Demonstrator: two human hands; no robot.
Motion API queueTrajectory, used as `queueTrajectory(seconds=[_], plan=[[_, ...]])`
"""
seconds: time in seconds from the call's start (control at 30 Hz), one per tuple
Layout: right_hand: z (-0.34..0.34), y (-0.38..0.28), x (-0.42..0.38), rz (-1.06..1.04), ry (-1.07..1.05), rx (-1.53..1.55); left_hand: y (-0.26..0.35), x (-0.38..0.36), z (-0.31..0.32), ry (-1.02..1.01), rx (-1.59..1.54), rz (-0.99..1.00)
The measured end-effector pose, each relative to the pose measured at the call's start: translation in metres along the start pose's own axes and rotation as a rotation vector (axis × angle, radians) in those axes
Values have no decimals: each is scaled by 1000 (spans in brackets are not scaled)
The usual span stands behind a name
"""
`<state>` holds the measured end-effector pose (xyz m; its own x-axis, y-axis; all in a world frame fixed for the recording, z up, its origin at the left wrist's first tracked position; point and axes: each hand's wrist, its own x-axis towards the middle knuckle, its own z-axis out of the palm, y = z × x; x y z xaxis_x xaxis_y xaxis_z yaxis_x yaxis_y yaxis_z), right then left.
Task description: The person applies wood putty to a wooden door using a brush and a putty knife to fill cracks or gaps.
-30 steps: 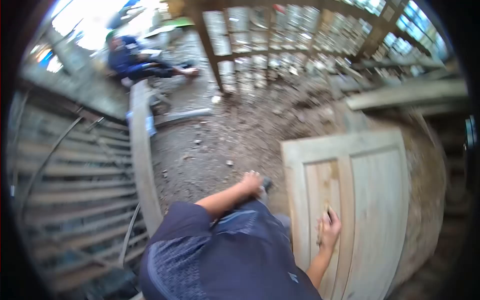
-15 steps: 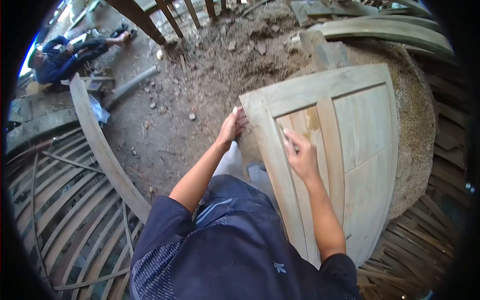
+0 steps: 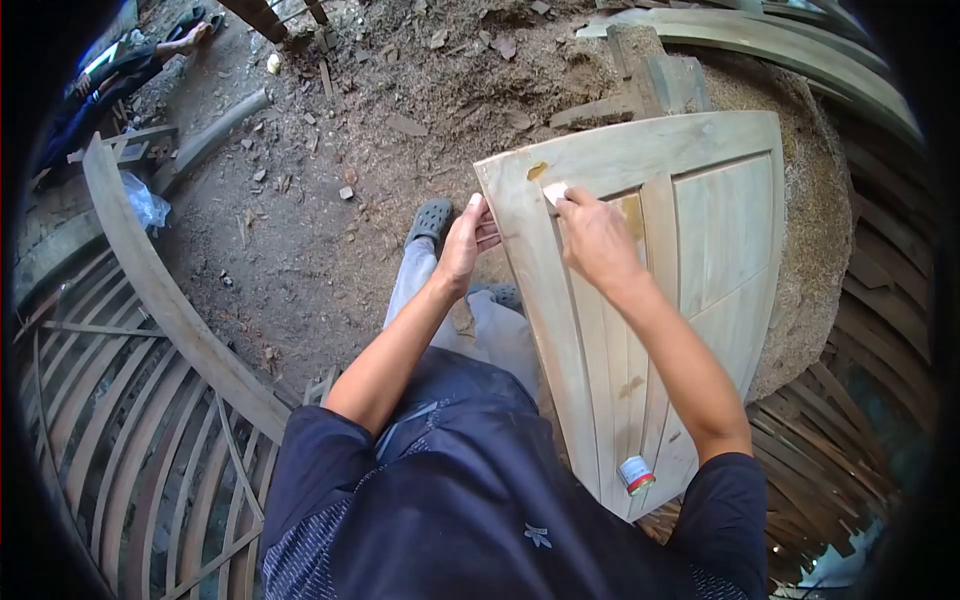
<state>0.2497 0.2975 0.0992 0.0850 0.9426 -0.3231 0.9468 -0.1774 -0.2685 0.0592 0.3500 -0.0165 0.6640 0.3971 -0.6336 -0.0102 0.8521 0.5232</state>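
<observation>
A pale wooden door panel [image 3: 622,148] with a curved top edge and recessed sections leans in front of me. My left hand [image 3: 462,248] supports its left edge, thumb up along the side and fingertips partly hidden behind the wood. Between the thumb and fingers of my right hand [image 3: 600,238] is a small white flat scraper [image 3: 556,192], touching the frame near the top left corner. Just above it lies a yellow-brown filler patch [image 3: 537,171]. Another filler smear [image 3: 632,215] shows in the recess. A small can [image 3: 636,474] with a red rim rests low on the panel.
Curved wooden slats [image 3: 120,420] are stacked at the left, with a long curved plank [image 3: 165,290] over them. Sawdust [image 3: 815,240] heaps at the right, beside more curved timber [image 3: 760,40]. Part of another person [image 3: 95,90] shows at upper left.
My right hand has moved up and left from the recess to the frame's top corner, where a filler patch now shows. The view has shifted, bringing the can and my shoes into sight.
</observation>
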Motion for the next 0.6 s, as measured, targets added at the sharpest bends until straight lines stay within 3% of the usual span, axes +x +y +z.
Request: queueTrajectory(seconds=[0.1,0.17,0.2,0.27,0.37,0.4,0.43,0.5,0.6], plan=[[-16,-2,18,108,-116,12,4,-7,11,-1,-64,-12],[-6,-15,36,116,282,244,5,-8,15,27,-122,-38],[0,-26,36,122,275,244,4,-10,15,27,-126,-47],[8,-42,37,310,-50,106,6,-7,14,-16,-73,-18],[-34,-35,34,230,-249,147,6,-8,10,-45,-31,-17],[-31,-25,35,159,-105,132,8,-7,10,-47,-36,-19],[-25,-18,37,156,-111,128,9,-7,11,-34,-33,-35],[-13,-8,39,-20,188,272,10,-8,11,-14,-39,-57],[-4,-6,21,36,-26,217,14,-7,10,-29,-23,-58]])
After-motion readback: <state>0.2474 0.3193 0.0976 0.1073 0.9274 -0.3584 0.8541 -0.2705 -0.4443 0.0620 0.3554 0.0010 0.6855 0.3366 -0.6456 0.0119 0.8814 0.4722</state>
